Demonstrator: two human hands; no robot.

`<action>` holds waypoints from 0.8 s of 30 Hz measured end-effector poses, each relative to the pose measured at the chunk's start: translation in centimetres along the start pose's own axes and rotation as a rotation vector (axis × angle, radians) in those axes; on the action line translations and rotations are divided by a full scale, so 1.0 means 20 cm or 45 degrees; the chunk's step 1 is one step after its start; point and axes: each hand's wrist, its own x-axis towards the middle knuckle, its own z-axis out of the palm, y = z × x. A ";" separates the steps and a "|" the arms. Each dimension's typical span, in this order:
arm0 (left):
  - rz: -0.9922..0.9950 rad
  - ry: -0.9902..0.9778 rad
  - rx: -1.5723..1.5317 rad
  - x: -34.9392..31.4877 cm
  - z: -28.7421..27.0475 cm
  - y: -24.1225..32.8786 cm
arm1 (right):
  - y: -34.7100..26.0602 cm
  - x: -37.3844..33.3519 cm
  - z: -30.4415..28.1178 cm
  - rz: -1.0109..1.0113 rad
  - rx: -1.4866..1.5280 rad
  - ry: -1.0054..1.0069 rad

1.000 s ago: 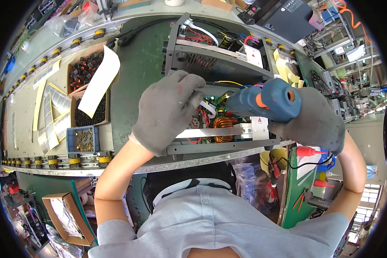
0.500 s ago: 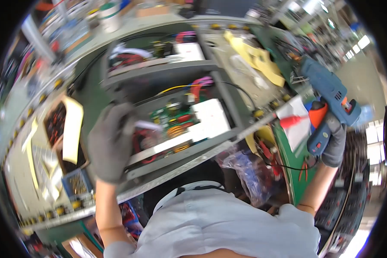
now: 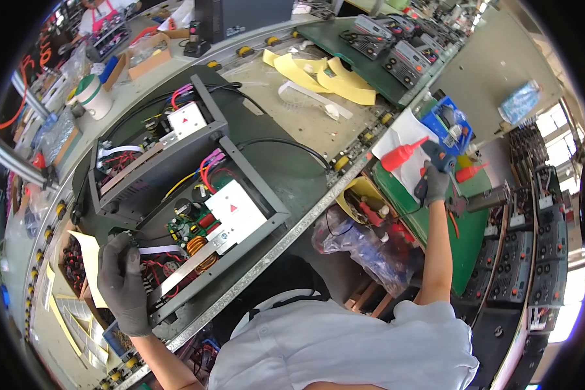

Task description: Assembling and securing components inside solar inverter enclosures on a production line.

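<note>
My left hand (image 3: pixel 122 279), in a grey glove, is at the left end of an open dark grey metal housing (image 3: pixel 257 224). Its fingers are bent together beside a small dark green part (image 3: pixel 125 235) and a pale ribbon cable (image 3: pixel 159 249); what they grip is partly hidden. Inside the housing are a green circuit board (image 3: pixel 187 229), red wires, a copper coil (image 3: pixel 197 245) and a white plate (image 3: pixel 235 209). My right hand (image 3: pixel 438 182), also gloved, is closed around the handle of a blue power drill (image 3: pixel 439 158) over the green side table (image 3: pixel 396 193).
A second open housing (image 3: pixel 155 151) stands behind the first. Red squeeze bottles (image 3: pixel 404 154), white paper (image 3: pixel 402 130) and a blue bin (image 3: pixel 450 123) lie near the drill. Yellow foam strips (image 3: pixel 344 81) are farther back. Rollers (image 3: pixel 342 162) edge the bench; finished-looking units (image 3: pixel 513 240) are stacked at right.
The view has turned, shifting the housings left and down. My right hand has brought the drill lower and inward, over the side table. My left hand has stayed at the housing's left end.
</note>
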 end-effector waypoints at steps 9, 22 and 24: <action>-0.262 0.563 -0.553 -0.12 -0.05 -0.26 | -0.24 -0.30 -0.23 -0.724 -1.028 0.621; -0.145 0.184 -0.938 0.04 0.50 -0.90 | -1.28 -1.04 1.41 -0.335 0.146 -1.573; -0.460 0.111 -1.140 0.05 0.48 -0.80 | -1.32 -1.10 1.57 -0.324 0.071 -1.539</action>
